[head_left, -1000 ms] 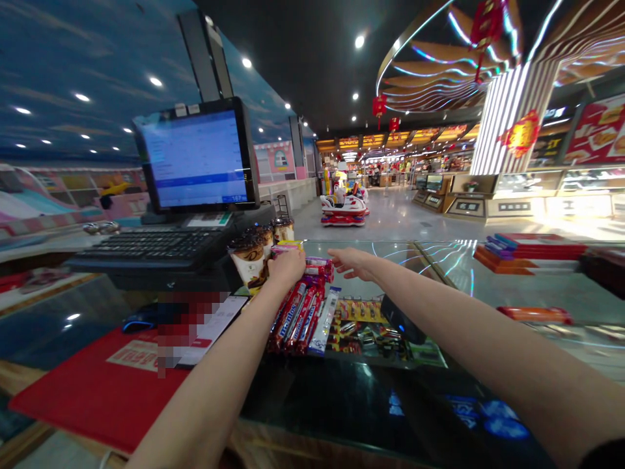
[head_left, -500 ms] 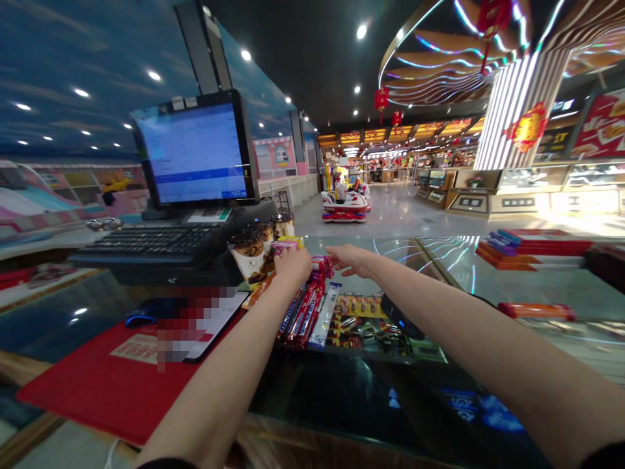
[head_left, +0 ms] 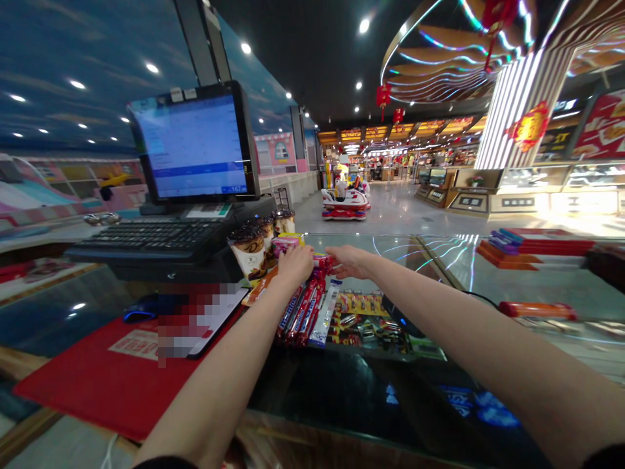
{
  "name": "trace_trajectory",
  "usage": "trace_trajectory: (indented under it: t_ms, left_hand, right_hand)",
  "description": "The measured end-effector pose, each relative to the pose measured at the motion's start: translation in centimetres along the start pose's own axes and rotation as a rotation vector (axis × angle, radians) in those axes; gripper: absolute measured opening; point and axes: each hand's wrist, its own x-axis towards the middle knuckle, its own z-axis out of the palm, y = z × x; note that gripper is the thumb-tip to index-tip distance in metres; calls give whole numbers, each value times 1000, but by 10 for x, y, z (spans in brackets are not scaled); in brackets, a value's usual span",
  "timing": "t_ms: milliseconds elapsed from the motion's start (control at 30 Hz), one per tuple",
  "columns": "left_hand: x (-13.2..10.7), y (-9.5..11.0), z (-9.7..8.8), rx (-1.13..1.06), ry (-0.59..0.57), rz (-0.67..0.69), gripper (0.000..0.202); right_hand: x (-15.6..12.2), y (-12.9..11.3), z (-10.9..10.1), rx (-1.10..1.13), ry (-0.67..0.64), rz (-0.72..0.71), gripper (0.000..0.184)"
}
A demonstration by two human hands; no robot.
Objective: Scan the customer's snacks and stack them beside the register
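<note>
My left hand [head_left: 295, 263] is over the far end of a row of sweets, its fingers curled at a red candy packet [head_left: 322, 261]. That packet lies crosswise between my two hands. My right hand [head_left: 349, 260] comes in from the other side, fingers stretched out and fingertips at the packet's right end. Several red and blue Mentos rolls [head_left: 303, 314] lie side by side below my left hand, with a white and blue stick pack [head_left: 326, 314] along their right. Pink and yellow boxes [head_left: 288, 243] sit just behind my left hand. Several lidded brown and white cups [head_left: 250, 256] stand to its left.
A monitor [head_left: 195, 146] and black keyboard [head_left: 146, 238] stand at the left, above a red mat [head_left: 83, 381] and a mouse [head_left: 140, 309]. Under the glass counter show small packaged goods [head_left: 364, 322]. Red and orange boxes [head_left: 537, 241] and an orange tube [head_left: 537, 311] lie right.
My right hand's fingertips have come a little closer to the red packet. My left hand stays nearly in place. The view has shifted slightly.
</note>
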Motion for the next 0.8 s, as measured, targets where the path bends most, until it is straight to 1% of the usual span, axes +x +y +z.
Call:
trace_trajectory:
  t_ms: [100,233,400,467,533,600,700,800]
  left_hand:
    - [1,0,0,10,-21,6,41]
    - [2,0,-1,56,-59,14,43]
    - [1,0,-3,81,-74,29,43]
    - [1,0,-4,85,-83,31,42]
    - [0,0,-5,83,-88,38,42]
    - [0,1,-7,79,-92,40,41]
    - [1,2,-9,70,-99,37,42]
    - [3,2,-10,50,-108,36,43]
  right_hand:
    - [0,0,0,-11,-9,-3,29]
    - [2,1,-2,4,-60,-13,30]
    - [6,4,-7,13,-80,-17,27]
    - [8,5,-9,-18,-46,-14,25]
    - [8,4,-14,-54,24,-16,24]
    - [6,3,-21,-75,89,-20,27]
    - [3,2,-34,-88,96,-15,37]
    - [1,2,-47,-98,81,-15,41]
